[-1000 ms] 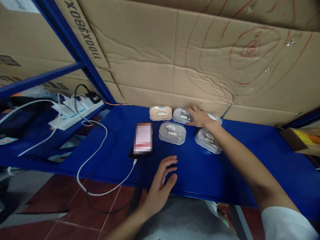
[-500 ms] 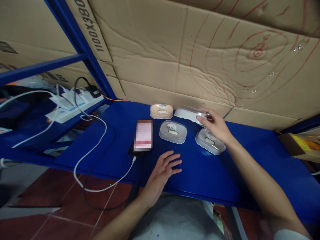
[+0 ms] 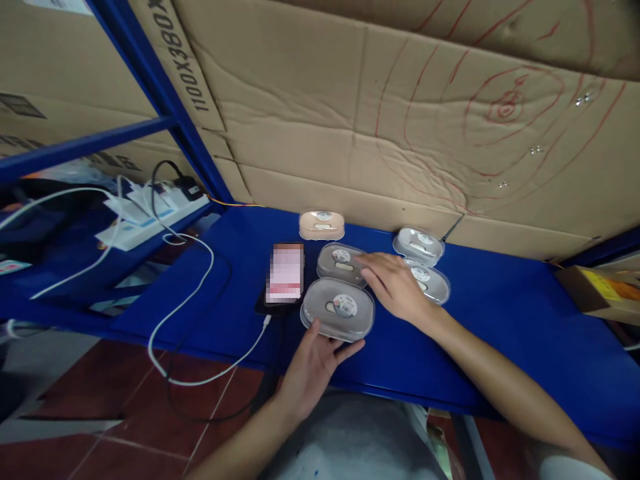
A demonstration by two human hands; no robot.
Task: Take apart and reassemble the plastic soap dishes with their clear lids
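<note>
My left hand (image 3: 313, 370) grips a clear-lidded oval plastic case (image 3: 323, 313) by its near edge, thumb on the side and fingers partly hidden beneath. The case is tilted, with a round label facing up. Over the right end of a grey oval case (image 3: 337, 260), my right hand (image 3: 395, 283) extends its fingers, thumb apart, near the held case's far right corner. Whether the fingertips touch either case I cannot tell. Behind the right hand lie two more grey cases, one at the back (image 3: 419, 247) and one partly covered by the hand (image 3: 435, 285).
A peach oval case (image 3: 321, 227) stands near the cardboard wall (image 3: 300, 100). A phone (image 3: 285, 277) with a white cable (image 3: 213, 380) lies left of the cases on the blue table (image 3: 490, 333). Left is a power strip (image 3: 150, 220); at far right, a cardboard box (image 3: 595, 297).
One case has come from the back of the table to the front, passing from my right hand to my left. The right hand has moved left and nearer.
</note>
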